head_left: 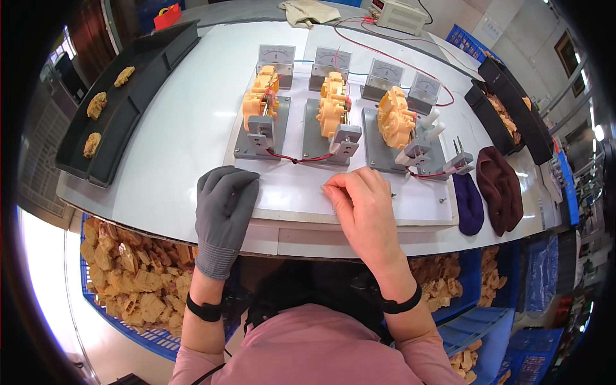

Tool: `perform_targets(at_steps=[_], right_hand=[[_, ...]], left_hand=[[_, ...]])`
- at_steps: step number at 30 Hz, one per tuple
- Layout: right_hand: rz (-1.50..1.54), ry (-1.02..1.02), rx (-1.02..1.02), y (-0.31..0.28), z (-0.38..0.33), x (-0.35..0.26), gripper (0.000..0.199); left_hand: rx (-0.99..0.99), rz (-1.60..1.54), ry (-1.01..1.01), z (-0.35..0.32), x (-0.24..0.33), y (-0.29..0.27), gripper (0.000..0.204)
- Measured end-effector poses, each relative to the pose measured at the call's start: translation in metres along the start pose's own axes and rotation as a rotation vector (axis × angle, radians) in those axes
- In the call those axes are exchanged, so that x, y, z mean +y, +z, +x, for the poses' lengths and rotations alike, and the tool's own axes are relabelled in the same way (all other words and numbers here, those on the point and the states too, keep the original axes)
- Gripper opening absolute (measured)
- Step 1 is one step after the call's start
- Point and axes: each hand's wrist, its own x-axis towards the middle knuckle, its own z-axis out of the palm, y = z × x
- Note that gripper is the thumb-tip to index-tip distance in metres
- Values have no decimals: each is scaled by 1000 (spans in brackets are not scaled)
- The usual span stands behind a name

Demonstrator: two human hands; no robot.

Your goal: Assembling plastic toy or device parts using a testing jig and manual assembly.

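Observation:
My left hand [224, 202], in a grey knitted glove, rests at the near edge of the white work board with its fingers bent and pressed together. Nothing shows in it. My bare right hand [366, 202] lies farther right on the board, fingers curled toward the thumb, with nothing visible between the tips. Beyond the hands stand three grey fixtures, each carrying a yellow plastic gear-like assembly: the left assembly [261, 96], the middle assembly [332, 106] and the right assembly [395, 119]. Red and black wires [295, 160] link the fixtures' front blocks.
Several analog panel meters [330, 67] stand behind the fixtures. A long black tray [122, 106] with three yellow pieces is at left. Black bins [491, 112], a purple cloth [468, 204] and a brown cloth [499, 191] lie right. Blue crates [147, 340] of yellow parts sit below the table.

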Motion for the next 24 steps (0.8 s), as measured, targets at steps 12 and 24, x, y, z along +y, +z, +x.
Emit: perform_targets(at_steps=[12, 24], right_hand=[[156, 69, 64, -5, -3, -1, 5], [147, 65, 91, -7, -2, -1, 6]], left_hand=[[-64, 98, 11, 5, 9, -4, 13], [-35, 137, -1, 5, 7, -1, 13]])
